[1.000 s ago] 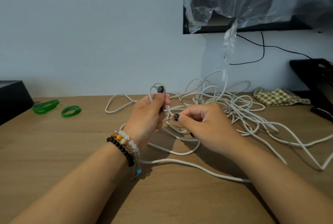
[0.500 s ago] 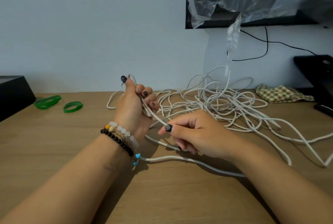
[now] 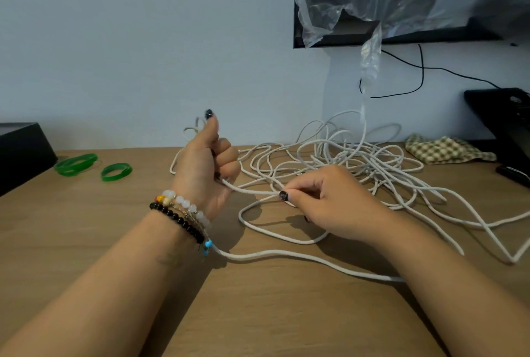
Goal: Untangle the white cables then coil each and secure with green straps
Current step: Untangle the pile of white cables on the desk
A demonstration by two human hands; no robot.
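Left hand [image 3: 205,167] fists a cable [image 3: 252,191], right hand [image 3: 324,201] pinches it; tangle [image 3: 344,161] remains, straps [image 3: 94,167] unused at the bench's left edge.

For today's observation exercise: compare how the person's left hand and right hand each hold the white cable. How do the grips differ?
The left hand is raised in a fist round the white cable, thumb pointing up; the right hand sits lower, near the table, pinching it between thumb and fingertips. The left wrist wears beaded bracelets; the right is bare. Both hold the same strand.
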